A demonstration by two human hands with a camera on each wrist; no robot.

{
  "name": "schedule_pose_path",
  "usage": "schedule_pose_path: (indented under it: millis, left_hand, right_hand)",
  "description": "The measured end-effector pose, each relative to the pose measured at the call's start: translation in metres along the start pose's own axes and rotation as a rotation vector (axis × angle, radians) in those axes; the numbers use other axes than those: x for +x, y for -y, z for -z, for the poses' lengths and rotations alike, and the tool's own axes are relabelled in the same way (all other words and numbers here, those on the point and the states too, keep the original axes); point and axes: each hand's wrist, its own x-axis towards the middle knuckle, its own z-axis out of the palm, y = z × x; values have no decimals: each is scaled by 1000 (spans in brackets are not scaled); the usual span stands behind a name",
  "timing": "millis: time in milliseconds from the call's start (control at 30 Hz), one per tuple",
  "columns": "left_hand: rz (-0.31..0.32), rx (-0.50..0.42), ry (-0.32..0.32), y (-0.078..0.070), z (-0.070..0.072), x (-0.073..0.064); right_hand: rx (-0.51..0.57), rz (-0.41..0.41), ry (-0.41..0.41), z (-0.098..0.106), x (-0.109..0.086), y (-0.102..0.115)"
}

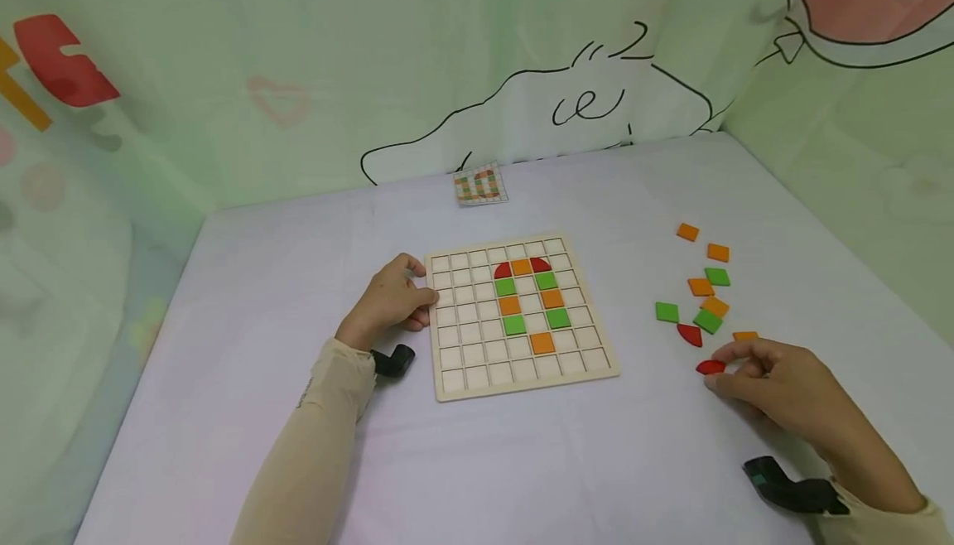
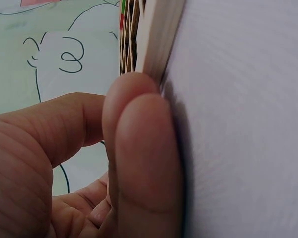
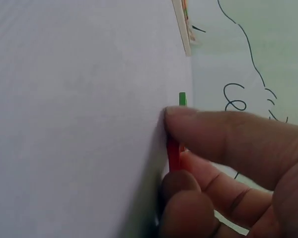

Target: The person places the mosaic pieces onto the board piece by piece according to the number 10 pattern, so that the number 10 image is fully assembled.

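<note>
Board [image 1: 466, 313] touched at left edge by loosely bent left hand [image 1: 390, 296]; right hand [image 1: 782, 379] pinching red tile [image 1: 710, 368]; marking [image 1: 304, 394] on left sleeve [image 1: 320, 437] too small to read

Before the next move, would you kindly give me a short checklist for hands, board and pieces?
1. Held red piece: ok, pinched by the right hand.
2. Piece over the board: not ok, it is off to the right.
3. Left hand at board: ok, touching its left edge.
4. Cells either side of the lowest orange tile: ok, both bare.
5. Board matching the pattern card: cannot tell, the card shows too small.
</note>
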Motion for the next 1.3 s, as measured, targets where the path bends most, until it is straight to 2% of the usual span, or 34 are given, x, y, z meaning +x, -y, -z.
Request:
schedule_pose_path:
  millis: [167, 567, 767, 1300]
  left_hand:
    - [-1, -7, 3, 0, -1, 1]
    - [7, -15, 4, -1, -2, 0]
    - [21, -21, 5, -1, -2, 1]
    - [17, -23, 2, -1, 0, 0]
  right_hand:
    - [-75, 10, -28, -1, 5, 5]
    - [-74, -12, 106, 7, 10, 4]
    - [-136, -8, 129, 9, 11, 3]
    - [-191, 10, 100, 4, 8, 4]
